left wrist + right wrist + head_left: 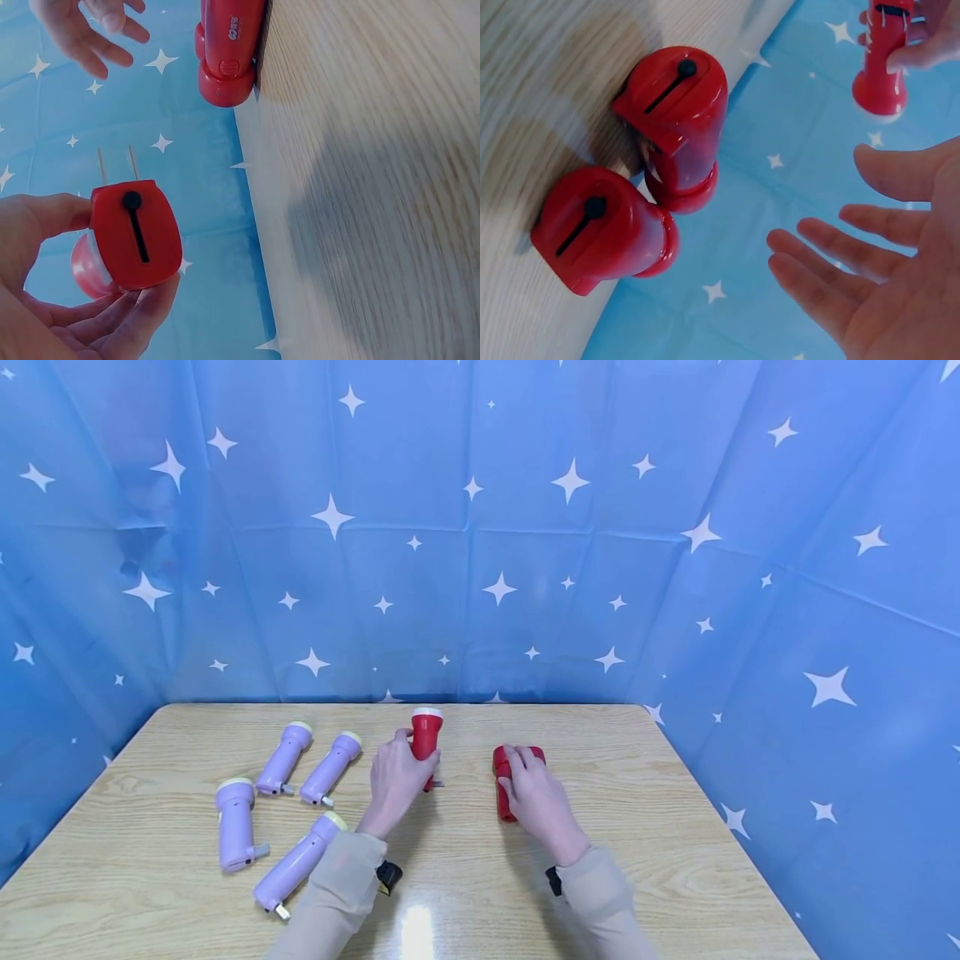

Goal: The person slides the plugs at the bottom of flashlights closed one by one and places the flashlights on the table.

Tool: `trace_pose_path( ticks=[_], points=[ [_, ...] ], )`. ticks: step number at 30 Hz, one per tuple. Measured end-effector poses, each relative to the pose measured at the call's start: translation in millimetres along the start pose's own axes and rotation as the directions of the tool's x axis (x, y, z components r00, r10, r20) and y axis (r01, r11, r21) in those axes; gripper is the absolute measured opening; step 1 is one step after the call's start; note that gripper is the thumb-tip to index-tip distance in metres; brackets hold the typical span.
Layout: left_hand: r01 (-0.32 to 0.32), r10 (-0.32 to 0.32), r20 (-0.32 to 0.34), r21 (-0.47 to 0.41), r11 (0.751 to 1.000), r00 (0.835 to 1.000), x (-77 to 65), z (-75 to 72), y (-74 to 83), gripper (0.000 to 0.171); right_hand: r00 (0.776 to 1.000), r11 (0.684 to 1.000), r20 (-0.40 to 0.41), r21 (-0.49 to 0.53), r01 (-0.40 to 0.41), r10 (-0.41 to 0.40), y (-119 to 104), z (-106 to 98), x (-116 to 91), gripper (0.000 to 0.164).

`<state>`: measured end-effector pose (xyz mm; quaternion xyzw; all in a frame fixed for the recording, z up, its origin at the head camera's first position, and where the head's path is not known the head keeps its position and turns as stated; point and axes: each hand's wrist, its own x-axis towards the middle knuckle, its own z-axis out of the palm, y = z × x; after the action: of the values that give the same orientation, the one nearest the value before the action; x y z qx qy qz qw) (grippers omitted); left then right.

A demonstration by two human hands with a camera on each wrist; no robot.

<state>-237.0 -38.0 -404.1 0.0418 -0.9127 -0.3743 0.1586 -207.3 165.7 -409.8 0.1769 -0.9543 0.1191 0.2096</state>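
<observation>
A red flashlight with a white lens rim is gripped by my left hand, lens end away from me. In the left wrist view its flat end faces the camera, with two thin metal prongs sticking out. My right hand is over two more red flashlights, partly hiding them in the head view. The right wrist view shows that hand with fingers spread and apart from them. One red flashlight lies beside the other red flashlight on the table.
Several lilac flashlights, one of them a lilac flashlight with its plug folded out, lie on the left of the wooden table. Behind the table's far edge hangs a blue curtain with white stars.
</observation>
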Motion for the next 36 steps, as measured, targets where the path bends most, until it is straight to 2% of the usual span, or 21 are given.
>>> trace_pose_path(
  ticks=[8,13,21,26,32,36],
  points=[
    [0.02,-0.018,0.023,-0.053,0.998,1.0,-2.3,1.9,2.9,0.053,1.0,1.0,-0.007,-0.011,0.023,-0.023,-10,2,-1,0.052],
    [0.033,-0.031,0.027,-0.083,0.996,0.999,-2.8,4.2,4.4,0.053,0.997,0.997,-0.024,-0.027,0.067,-0.067,-15,4,-1,0.05],
    [0.041,-0.034,0.042,-0.173,0.984,0.999,-4.3,8.1,6.2,0.054,0.993,0.993,-0.032,-0.028,0.115,-0.116,-20,7,0,0.054],
    [0.048,-0.04,0.043,-0.21,0.976,0.998,-4.2,9.7,7.1,0.055,0.993,0.993,-0.019,-0.015,0.117,-0.117,-24,8,0,0.056],
    [0.062,-0.052,0.047,-0.237,0.97,0.998,-4.3,11.1,8.8,0.055,0.989,0.989,-0.035,-0.003,0.146,-0.146,-28,10,1,0.051],
    [0.064,-0.055,0.047,-0.242,0.968,0.997,-5.9,11.5,9.9,0.054,0.989,0.989,-0.017,0.006,0.145,-0.145,-31,10,1,0.051]
  ],
)
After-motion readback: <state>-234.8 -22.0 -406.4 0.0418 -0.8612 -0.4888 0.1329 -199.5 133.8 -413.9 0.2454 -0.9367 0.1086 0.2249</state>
